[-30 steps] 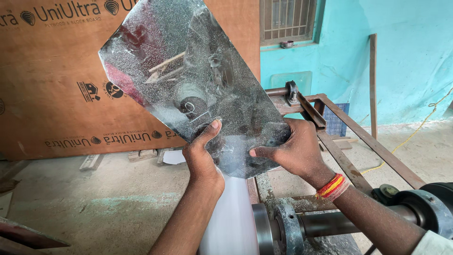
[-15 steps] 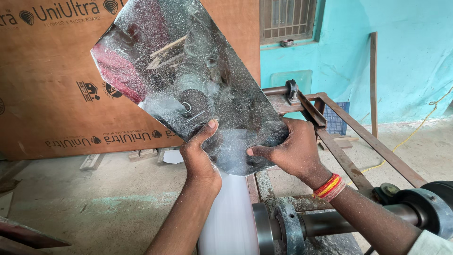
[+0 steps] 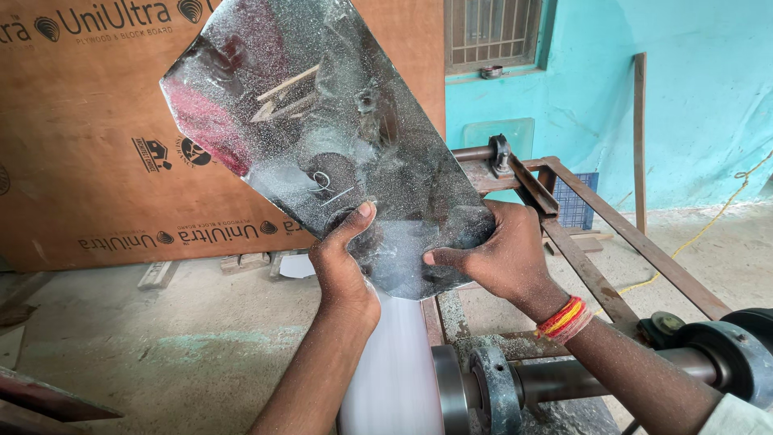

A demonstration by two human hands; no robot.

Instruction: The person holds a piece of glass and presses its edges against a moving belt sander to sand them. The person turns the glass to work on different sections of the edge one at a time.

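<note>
I hold a dusty, reflective glass pane (image 3: 322,129) with cut corners, tilted up in front of me. My left hand (image 3: 342,266) grips its lower edge from the left, thumb on the face. My right hand (image 3: 491,258) grips the lower right corner, with red and yellow thread bands at the wrist. The pane's bottom edge rests against a blurred white spinning wheel (image 3: 394,362) directly below it.
The wheel sits on a steel shaft (image 3: 555,379) with a blue-grey bearing block (image 3: 725,354), mounted on a rusty metal frame (image 3: 596,242). A large brown plywood board (image 3: 80,137) leans behind. Turquoise wall (image 3: 684,80) at right, dusty concrete floor (image 3: 161,346) at left.
The pane has rotated slightly, its top swinging to the left, while both hands keep the same grip on its lower edge.
</note>
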